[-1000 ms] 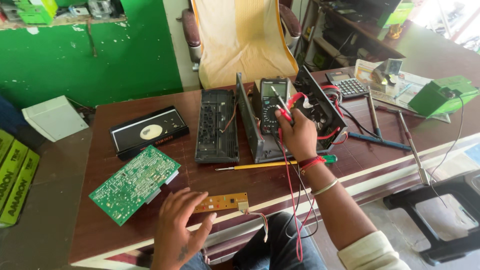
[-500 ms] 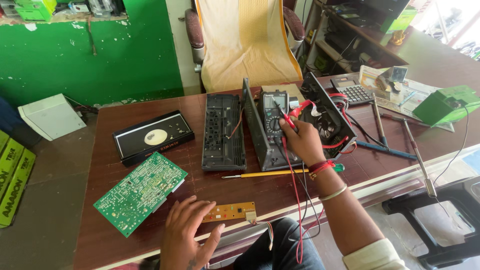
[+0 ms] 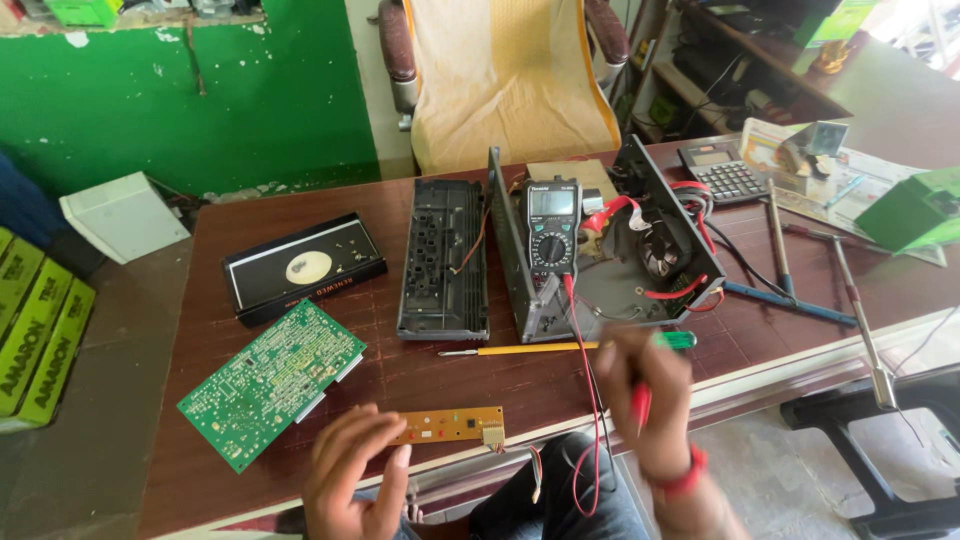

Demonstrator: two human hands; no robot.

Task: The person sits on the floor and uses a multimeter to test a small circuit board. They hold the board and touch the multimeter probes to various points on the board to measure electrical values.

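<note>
My left hand [image 3: 355, 475] rests with spread fingers on the near table edge, touching the left end of a small brown circuit strip [image 3: 452, 425]. Near the front edge my right hand [image 3: 640, 385] is blurred and closed around a red multimeter probe [image 3: 640, 405]. Red and black leads [image 3: 590, 400] run from it up to the black multimeter [image 3: 552, 228], which leans inside an opened black device case [image 3: 640, 250]. A yellow screwdriver with a green handle [image 3: 560, 347] lies just beyond my right hand.
A green circuit board [image 3: 272, 380] lies at the left front, a black tray [image 3: 303, 268] behind it, a black cover panel [image 3: 443, 258] mid-table. A calculator [image 3: 725, 172], papers, a green box [image 3: 915, 210] and long tools [image 3: 860, 300] sit right. A chair [image 3: 510, 75] stands behind.
My right hand has pulled back from the open case toward the front table edge, carrying the red probe. My left hand stays by the brown strip. The camera view shifted slightly.
</note>
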